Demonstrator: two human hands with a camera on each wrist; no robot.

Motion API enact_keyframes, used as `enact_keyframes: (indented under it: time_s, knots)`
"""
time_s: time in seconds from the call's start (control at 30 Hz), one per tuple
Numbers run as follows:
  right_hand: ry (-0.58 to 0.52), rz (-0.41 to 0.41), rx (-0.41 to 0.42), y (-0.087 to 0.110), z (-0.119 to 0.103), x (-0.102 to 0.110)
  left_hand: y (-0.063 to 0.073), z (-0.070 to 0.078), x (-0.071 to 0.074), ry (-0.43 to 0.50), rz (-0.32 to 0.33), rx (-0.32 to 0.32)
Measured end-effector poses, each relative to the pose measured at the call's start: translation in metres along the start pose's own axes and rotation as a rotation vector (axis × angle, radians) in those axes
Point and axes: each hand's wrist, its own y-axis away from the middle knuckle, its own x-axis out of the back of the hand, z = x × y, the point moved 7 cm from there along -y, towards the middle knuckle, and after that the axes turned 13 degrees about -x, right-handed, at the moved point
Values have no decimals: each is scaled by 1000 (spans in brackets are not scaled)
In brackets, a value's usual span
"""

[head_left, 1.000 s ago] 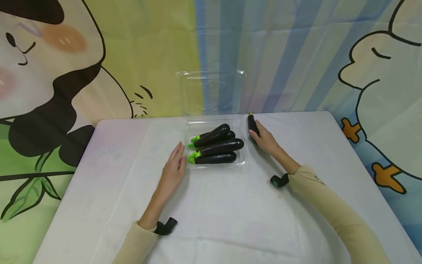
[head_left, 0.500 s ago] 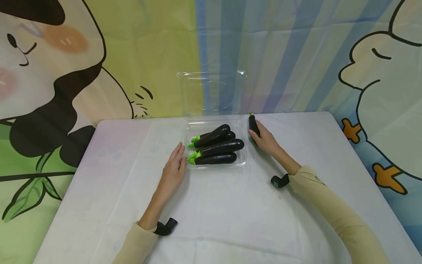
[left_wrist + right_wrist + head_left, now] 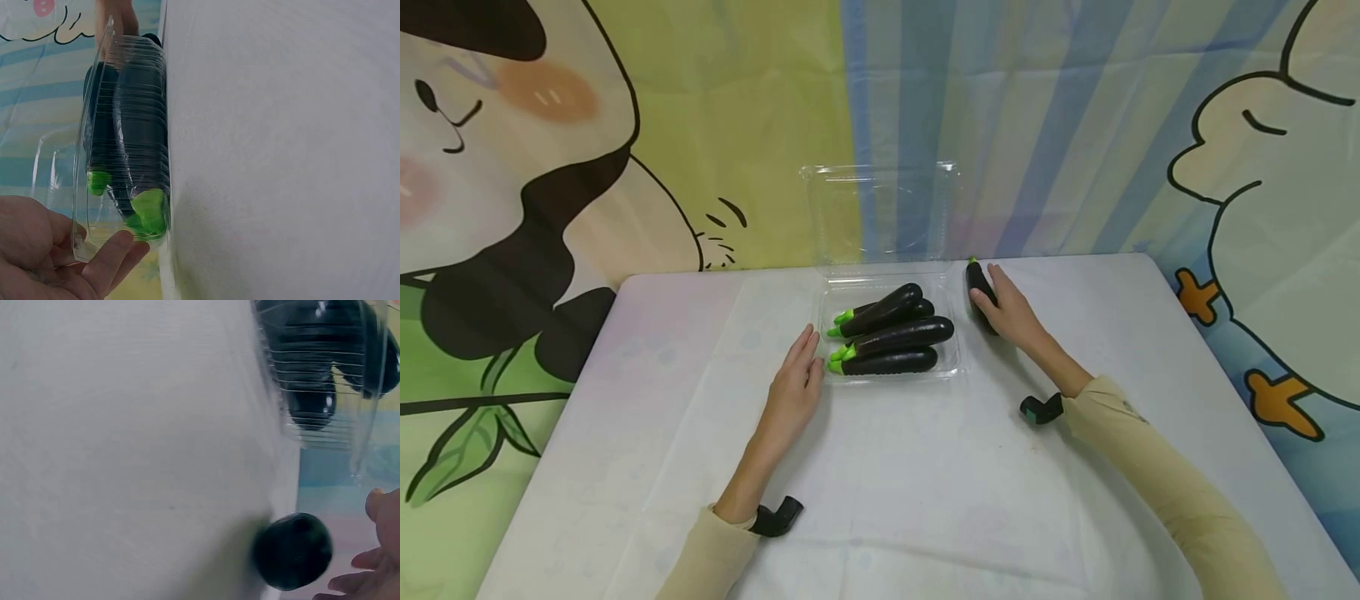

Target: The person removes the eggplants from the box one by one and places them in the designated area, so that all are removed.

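Note:
Several glossy dark eggplants with bright green stems lie in a clear plastic clamshell container. My left hand rests its extended fingers against the container's left side; in the left wrist view, fingertips are at the near corner by the green stems. A single eggplant lies on the table right of the container, stem pointing away. My right hand is over it with fingers spread. In the right wrist view, the eggplant's round end sits on the table, apart from the loose fingers.
The container's transparent lid stands raised at the back, near the patterned curtain. A white cloth covers the table. Black wrist cameras hang under both sleeves.
My right hand has loosened from the single eggplant, its fingers spreading and shifting slightly right. That eggplant now lies at a greater tilt. My left hand and the container have stayed put.

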Motion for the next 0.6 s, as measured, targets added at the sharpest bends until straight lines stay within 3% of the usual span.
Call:
enact_keyframes:
  time_s: [0.13,0.2,0.43,0.6]
  knots:
    - [5,94,123,9,-21,13,1,-2,0,1,1,3]
    - [-8,103,168,16,-33,16,1,-3,1,4,5,4]
    - [-66,32,293,43,-68,16,1,-5,0,9,11,2]
    - [-30,-34,433,58,-87,9,0,-5,0,20,9,5]
